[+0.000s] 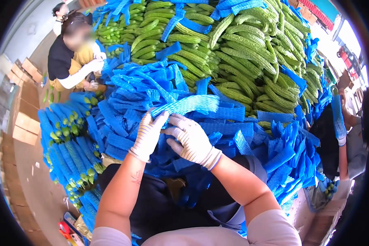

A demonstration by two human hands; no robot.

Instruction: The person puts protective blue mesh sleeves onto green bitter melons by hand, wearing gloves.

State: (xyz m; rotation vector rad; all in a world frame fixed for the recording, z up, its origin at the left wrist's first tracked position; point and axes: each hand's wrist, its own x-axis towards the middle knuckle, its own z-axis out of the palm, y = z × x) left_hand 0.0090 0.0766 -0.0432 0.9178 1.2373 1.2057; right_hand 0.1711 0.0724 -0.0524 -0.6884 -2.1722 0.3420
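In front of me both hands, in white striped gloves, meet at a light blue foam net sleeve (192,104). My left hand (149,135) is closed, pinching the sleeve's near left end between thumb and fingers. My right hand (191,140) is beside it with curled fingers, the fingertips at the same end of the sleeve. The sleeve's other end points to the right over a heap of blue foam net sleeves (127,92). Beyond the heap rises a large pile of long, ridged green bitter melons (250,49).
Bitter melons in blue sleeves (69,158) are stacked at left. A person in a black top (59,61) sits at the far left; another person's arm (342,158) holds a sleeved melon at right. Cardboard boxes (26,127) and an orange-handled tool (64,230) lie at left.
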